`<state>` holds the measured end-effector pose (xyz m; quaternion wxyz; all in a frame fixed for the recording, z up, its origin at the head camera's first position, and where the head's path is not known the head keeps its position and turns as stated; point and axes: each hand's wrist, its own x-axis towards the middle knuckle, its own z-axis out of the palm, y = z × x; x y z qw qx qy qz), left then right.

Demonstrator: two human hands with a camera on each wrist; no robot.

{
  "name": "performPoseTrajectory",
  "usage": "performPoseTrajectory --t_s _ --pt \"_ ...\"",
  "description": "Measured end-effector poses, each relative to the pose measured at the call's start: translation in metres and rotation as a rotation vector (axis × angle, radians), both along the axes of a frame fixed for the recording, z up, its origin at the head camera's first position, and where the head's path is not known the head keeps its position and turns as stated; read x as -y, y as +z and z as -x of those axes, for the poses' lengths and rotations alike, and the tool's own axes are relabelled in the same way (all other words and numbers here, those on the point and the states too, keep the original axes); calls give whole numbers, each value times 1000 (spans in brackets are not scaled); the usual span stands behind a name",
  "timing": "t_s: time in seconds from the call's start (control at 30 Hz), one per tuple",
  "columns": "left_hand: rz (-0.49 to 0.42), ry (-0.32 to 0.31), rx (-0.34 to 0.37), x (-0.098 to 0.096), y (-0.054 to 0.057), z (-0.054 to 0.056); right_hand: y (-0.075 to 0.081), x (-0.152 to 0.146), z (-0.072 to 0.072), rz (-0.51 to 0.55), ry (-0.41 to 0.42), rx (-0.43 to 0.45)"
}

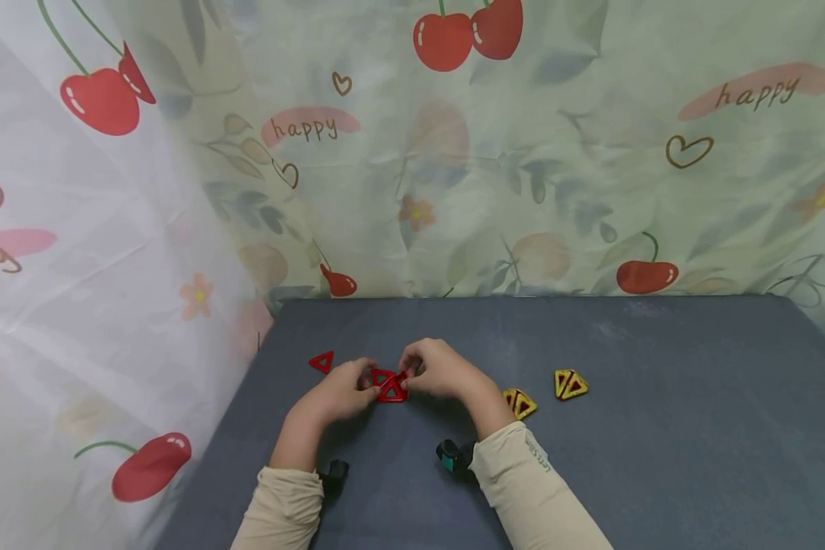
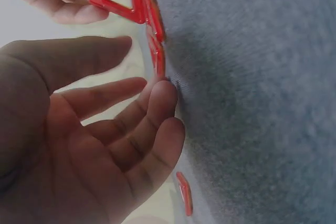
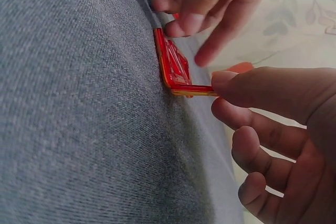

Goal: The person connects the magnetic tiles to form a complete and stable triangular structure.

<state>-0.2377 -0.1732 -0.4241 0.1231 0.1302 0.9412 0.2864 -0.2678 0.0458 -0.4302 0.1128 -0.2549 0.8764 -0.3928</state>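
Cream long sleeves (image 1: 543, 489), small lettering on the right cuff — dark wrist-worn cameras (image 1: 454, 457), one teal-edged

Two yellow triangle pairs (image 1: 519, 402) (image 1: 571, 384) lie on the grey table (image 1: 660, 428) before a cherry-print curtain (image 1: 522, 153).

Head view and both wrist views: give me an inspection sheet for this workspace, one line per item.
Surface: grey cloth-covered table, flat.
Job's things: joined red triangle tiles lie between both hands; one tile is tilted up off the cloth.
Clutter: a lone red triangle left of the hands; two yellow triangle clusters and to the right.
Grippers: left hand touches the red tiles with nearly straight fingers; right hand pinches the raised tile's edge.
Cables: nothing seen; a dark camera sits under each wrist.
Surroundings: cherry-print curtain hangs behind and to the left of the table.
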Motion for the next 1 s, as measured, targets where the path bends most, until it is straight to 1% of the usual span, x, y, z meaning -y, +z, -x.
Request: performPoseTrajectory --t_s 0.13,0.3,0.57,0.77,0.9,1.0 --pt "27 -11 -1 0 -3 1 -1 0 0 0 6 -3" --pt "25 0 -3 1 -2 1 1 0 -2 -10 3 -3" --pt "58 18 -2 0 -3 0 3 0 -3 -10 14 5" --pt "14 41 0 0 -3 0 3 -1 -3 -1 16 17" --pt "-32 51 -20 0 -6 3 4 -1 -4 5 19 22" --pt "-60 53 -40 0 -5 3 4 -2 -4 10 22 24"
